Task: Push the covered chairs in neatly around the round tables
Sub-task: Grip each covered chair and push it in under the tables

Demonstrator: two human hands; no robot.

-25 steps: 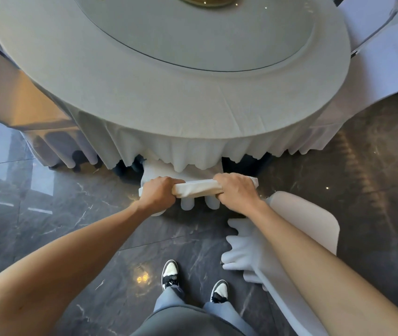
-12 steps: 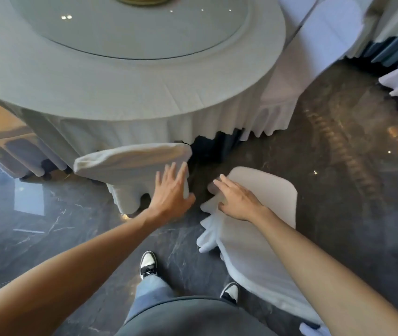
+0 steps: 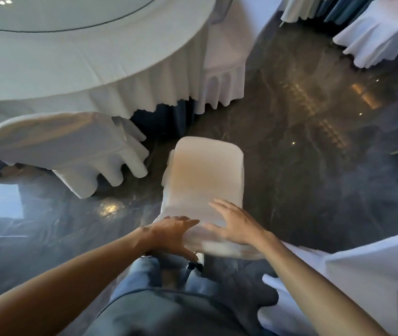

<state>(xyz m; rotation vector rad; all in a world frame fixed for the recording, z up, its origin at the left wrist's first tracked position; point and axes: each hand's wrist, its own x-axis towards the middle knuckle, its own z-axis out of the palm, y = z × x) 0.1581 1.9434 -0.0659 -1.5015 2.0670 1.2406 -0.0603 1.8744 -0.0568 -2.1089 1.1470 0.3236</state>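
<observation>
Soft daylight fills the scene. The dark polished floor point(image 3: 314, 132) mirrors a bright window patch at near left and small warm glints at far right. Motion blur smears the hands and the near chair cover point(image 3: 205, 175). Wide-angle distortion bends the round table point(image 3: 96, 59) and frame edges.

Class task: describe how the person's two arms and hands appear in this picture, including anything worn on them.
Both forearms are bare, with no sleeves in view. The left hand and right hand are bare too: no gloves, and no rings or watch can be made out, though the picture is slightly blurred.
</observation>
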